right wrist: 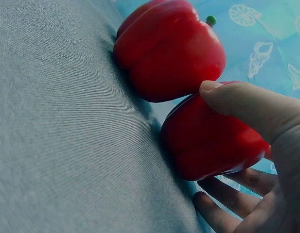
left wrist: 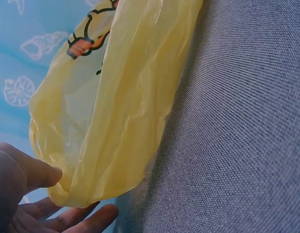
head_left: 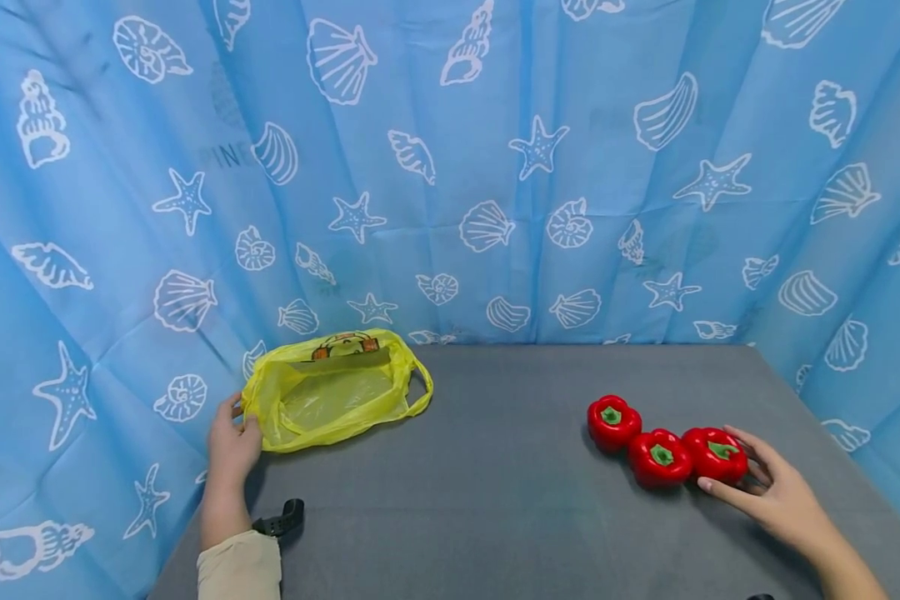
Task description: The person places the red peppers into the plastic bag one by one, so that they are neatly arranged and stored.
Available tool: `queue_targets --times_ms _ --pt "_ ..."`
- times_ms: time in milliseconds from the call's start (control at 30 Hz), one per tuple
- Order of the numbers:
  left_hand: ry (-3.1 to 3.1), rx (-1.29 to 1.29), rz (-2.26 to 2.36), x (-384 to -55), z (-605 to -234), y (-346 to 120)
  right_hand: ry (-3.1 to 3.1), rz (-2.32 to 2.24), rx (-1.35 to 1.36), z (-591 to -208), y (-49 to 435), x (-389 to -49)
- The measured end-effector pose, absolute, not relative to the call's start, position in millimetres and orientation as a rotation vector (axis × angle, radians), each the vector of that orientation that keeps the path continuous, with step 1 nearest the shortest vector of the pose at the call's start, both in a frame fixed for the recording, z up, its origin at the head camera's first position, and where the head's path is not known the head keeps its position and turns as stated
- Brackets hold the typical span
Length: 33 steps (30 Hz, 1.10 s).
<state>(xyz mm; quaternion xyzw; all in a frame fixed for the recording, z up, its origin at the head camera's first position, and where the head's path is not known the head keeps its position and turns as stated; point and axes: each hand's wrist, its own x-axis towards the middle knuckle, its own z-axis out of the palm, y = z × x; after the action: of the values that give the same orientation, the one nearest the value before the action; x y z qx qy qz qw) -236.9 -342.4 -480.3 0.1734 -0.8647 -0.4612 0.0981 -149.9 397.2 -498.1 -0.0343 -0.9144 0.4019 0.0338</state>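
Note:
A yellow plastic bag [head_left: 337, 427] lies at the back left with its mouth spread and one handle loop out to the right. My left hand [head_left: 234, 440] pinches the bag's left end; the left wrist view has the thumb [left wrist: 45, 174] on the yellow film [left wrist: 135, 116] and the fingers beneath. On the right, three red bell peppers with green stems sit in a row. My right hand [head_left: 783, 500] grips the rightmost bell pepper [head_left: 708, 462], thumb on the near side and fingers round the far side. Against it sits the middle bell pepper [head_left: 656, 471], and beyond that the third bell pepper [head_left: 609, 433].
Grey cloth covers the table [head_left: 450, 517]. Behind it and along both sides hangs a blue curtain [head_left: 435, 275] with white shells and starfish. A black strap mount [head_left: 281, 518] sticks out from the left wrist, above a beige sleeve [head_left: 240, 568].

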Motion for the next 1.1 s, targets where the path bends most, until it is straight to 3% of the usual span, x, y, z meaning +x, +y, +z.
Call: queue_targets --times_ms 1100 --pt "-2.488 0.522 -1.378 -236 -484 -342 -2.698 1.179 -0.269 -481 400 -146"
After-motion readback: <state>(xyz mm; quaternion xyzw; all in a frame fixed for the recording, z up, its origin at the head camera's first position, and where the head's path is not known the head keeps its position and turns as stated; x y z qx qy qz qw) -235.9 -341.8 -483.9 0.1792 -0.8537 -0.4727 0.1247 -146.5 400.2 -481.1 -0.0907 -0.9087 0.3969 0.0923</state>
